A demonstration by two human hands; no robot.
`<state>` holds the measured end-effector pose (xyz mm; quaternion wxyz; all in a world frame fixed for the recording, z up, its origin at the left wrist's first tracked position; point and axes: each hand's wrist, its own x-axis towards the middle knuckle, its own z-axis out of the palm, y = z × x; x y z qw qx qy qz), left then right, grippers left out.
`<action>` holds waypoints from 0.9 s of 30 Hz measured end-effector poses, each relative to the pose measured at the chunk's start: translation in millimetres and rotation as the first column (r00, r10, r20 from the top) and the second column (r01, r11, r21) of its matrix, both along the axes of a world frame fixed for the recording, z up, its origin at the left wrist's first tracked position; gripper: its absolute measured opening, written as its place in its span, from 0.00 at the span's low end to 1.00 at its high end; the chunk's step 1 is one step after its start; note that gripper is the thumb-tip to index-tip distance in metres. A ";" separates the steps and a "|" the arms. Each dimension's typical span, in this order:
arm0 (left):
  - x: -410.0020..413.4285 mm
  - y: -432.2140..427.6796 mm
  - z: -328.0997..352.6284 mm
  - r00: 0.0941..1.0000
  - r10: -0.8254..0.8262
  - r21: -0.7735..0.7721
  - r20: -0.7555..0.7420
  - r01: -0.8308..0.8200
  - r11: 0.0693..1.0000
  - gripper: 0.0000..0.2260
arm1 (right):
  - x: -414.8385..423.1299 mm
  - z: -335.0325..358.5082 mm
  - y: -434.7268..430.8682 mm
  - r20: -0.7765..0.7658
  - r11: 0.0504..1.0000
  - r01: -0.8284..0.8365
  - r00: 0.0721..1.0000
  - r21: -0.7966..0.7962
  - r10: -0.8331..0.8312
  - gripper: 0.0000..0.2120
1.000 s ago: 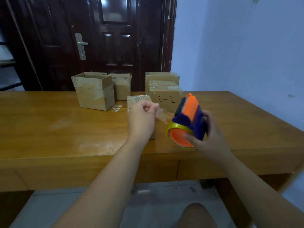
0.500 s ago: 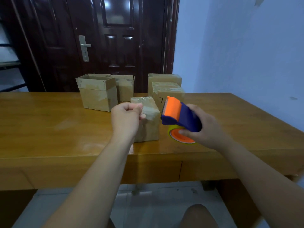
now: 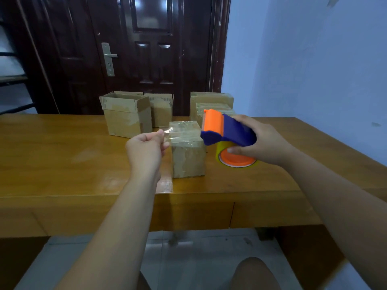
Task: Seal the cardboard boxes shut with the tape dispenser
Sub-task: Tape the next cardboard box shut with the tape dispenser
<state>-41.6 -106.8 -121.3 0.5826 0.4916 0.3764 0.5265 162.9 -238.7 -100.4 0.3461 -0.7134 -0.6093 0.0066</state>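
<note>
left hand (image 3: pixel 145 148) pinching clear tape (image 3: pixel 167 130) end, right hand (image 3: pixel 262 141) gripping dispenser (image 3: pixel 225 130) over small box (image 3: pixel 187 149), more boxes (image 3: pixel 127 116) behind on table (image 3: pixel 62 155)

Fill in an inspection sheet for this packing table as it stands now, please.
Surface: glossy wooden table.
Job's things: small box near the front edge, tape across its top; open boxes back left; closed boxes back right; tape dispenser held above the table.
Clutter: nothing seen.
Grips: left hand pinches the tape end; right hand holds the tape dispenser.
Cables: nothing seen.
Surroundings: dark door behind, blue wall to the right.
</note>
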 end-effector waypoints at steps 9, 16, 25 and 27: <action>6.2 11.6 -5.5 0.999 0.004 -0.021 -0.046 -0.005 1.000 0.08 | 13.5 15.4 5.5 0.018 1.000 0.020 1.000 -0.006 -0.019 0.34; 14.8 14.0 -13.1 1.000 0.015 -0.126 -0.017 -0.017 0.992 0.06 | 30.9 20.9 18.9 0.088 0.994 0.041 0.996 -0.102 -0.032 0.36; 17.0 18.9 -16.6 1.000 0.013 -0.182 0.001 -0.012 0.983 0.05 | 35.1 14.8 26.6 -0.019 0.990 0.004 1.000 -0.140 -0.006 0.34; 16.9 19.1 -17.4 1.000 -0.002 -0.197 0.021 0.007 0.980 0.05 | 35.5 14.4 26.2 -0.050 0.991 0.002 0.999 -0.136 -0.009 0.34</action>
